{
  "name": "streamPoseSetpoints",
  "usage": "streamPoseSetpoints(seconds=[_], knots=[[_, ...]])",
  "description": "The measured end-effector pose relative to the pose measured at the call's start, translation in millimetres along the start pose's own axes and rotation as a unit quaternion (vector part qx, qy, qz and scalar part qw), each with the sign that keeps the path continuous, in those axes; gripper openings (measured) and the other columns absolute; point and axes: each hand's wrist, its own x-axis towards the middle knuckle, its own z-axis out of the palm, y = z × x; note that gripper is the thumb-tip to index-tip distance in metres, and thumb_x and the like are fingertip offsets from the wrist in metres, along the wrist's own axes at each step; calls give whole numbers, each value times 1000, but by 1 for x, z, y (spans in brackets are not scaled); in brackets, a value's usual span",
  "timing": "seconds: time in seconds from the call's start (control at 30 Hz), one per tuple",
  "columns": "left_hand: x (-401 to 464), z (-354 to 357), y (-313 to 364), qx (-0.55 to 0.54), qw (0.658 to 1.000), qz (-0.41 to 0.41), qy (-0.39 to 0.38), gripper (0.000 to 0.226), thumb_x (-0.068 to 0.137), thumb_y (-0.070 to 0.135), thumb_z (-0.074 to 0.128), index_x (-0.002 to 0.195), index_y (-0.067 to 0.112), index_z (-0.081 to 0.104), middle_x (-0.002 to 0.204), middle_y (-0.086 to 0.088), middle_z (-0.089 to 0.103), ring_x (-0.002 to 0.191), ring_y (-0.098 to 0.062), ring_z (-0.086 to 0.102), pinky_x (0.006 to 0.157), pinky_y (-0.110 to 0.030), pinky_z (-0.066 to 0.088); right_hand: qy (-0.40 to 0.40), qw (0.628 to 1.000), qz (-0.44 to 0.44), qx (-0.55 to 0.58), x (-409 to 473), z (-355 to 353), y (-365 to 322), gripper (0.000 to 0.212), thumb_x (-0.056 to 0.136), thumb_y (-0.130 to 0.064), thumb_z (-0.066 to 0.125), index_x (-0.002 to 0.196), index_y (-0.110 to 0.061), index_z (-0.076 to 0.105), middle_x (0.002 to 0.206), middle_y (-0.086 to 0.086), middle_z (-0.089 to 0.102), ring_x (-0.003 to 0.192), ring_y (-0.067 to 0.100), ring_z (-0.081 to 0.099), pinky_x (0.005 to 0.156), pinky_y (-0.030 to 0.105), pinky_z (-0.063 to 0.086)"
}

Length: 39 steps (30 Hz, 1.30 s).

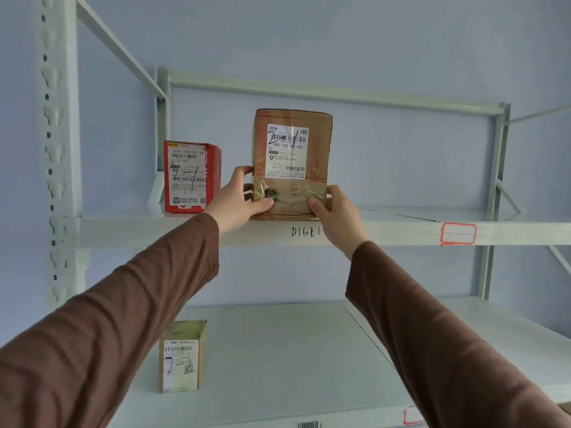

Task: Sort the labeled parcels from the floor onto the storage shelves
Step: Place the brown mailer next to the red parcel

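Note:
A brown cardboard parcel with a white label marked "2-1" stands upright on the upper shelf. My left hand grips its lower left corner and my right hand grips its lower right corner. Both arms wear brown sleeves. To its left on the same shelf stands a red parcel, also marked "2-1". On the lower shelf a small tan parcel marked "2-2" stands at the left.
The white metal rack has a perforated upright at the left and another post at the right. A red-bordered blank tag and handwritten "D1621" sit on the upper shelf's front edge. A blue wall lies behind.

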Motion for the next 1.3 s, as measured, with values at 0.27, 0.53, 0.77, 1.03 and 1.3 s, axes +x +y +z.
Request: streamPoseSetpoints(seconds=[0.27,0.53,0.77,1.03,1.3], knots=[[24,8,-15,64,998,-11,-11,86,91,33,76,156,21,21,143,-7,56,134,-20,52,100,-27,39,-22,997,7,-68,24,10,15,32,104,-36,56,125,-13,50,115,8,70,103,31,64,86,43,53],[28,4,-14,103,994,-14,-17,110,86,52,76,163,27,1,165,-13,30,144,-30,44,110,-35,40,-35,998,5,-50,35,3,19,76,97,-53,61,156,-18,30,149,10,56,134,25,56,109,49,47],[41,9,-15,144,989,-1,-22,108,90,41,76,163,27,-3,153,-6,50,130,-25,57,95,-27,41,-71,991,-7,-117,55,5,14,48,99,-44,64,134,-15,50,116,4,69,106,28,66,89,42,54],[64,17,-23,153,987,-31,-25,106,88,31,79,161,22,2,134,-9,62,109,-26,63,89,-31,45,-98,981,12,-170,81,17,19,50,100,-43,63,132,-8,48,125,11,64,113,31,61,96,43,51],[69,23,-30,155,986,-58,-19,104,90,27,77,162,21,3,132,-10,63,117,-28,62,99,-38,50,-110,976,26,-185,90,27,23,50,102,-40,60,135,-5,46,132,14,61,119,34,59,98,42,48]])
